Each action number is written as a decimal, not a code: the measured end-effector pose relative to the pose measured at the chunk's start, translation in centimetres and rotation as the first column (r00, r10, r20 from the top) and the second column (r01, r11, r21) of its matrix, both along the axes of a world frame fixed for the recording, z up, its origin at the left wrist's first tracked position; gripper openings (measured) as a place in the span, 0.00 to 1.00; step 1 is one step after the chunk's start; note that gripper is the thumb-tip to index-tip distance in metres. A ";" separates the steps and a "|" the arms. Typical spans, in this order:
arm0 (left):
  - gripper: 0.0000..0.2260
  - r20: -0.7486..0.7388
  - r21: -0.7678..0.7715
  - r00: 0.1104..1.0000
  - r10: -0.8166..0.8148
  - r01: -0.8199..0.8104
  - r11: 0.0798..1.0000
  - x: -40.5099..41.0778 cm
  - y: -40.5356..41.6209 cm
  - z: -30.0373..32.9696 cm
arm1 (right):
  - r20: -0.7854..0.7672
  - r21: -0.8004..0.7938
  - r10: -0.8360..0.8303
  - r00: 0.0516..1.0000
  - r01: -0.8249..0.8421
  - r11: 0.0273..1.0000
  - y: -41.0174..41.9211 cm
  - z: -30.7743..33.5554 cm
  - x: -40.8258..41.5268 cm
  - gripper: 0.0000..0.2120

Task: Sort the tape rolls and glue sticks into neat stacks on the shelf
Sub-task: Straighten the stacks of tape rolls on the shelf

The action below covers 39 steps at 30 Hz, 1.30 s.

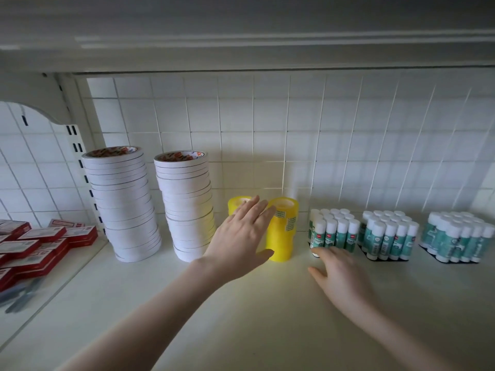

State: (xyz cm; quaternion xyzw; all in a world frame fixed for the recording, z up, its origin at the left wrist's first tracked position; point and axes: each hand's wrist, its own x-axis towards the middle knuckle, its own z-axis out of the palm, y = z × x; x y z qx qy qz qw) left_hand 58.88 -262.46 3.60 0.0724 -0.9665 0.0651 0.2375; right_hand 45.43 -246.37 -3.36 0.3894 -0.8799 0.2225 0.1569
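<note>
White shelf with a wire grid back. Landmark: the yellow tape stack, standing at the back middle of the shelf.

Left of it, two tall stacks of white tape rolls: the nearer one leans a bit, the farther one stands beside the shelf upright. A second yellow stack sits just left of the landmark, mostly hidden by the hand. Far left, past the divider, red boxes lie in piles.

Right of the yellow stack, three blocks of glue sticks, white caps up: closest block, middle block, far block.

Left hand: fingers straight and spread, palm against the yellow stacks (contact looks like touching, not gripping). Right hand: fingers relaxed, flat near the shelf, fingertips at the base of the closest glue block; can't tell if they touch it.
</note>
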 end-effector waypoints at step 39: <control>0.31 0.235 0.630 0.911 0.337 -0.407 0.662 -3.2 4.9 -5.7 | -0.008 0.318 0.640 0.768 -0.605 0.730 -6.1 11.1 -7.2 0.22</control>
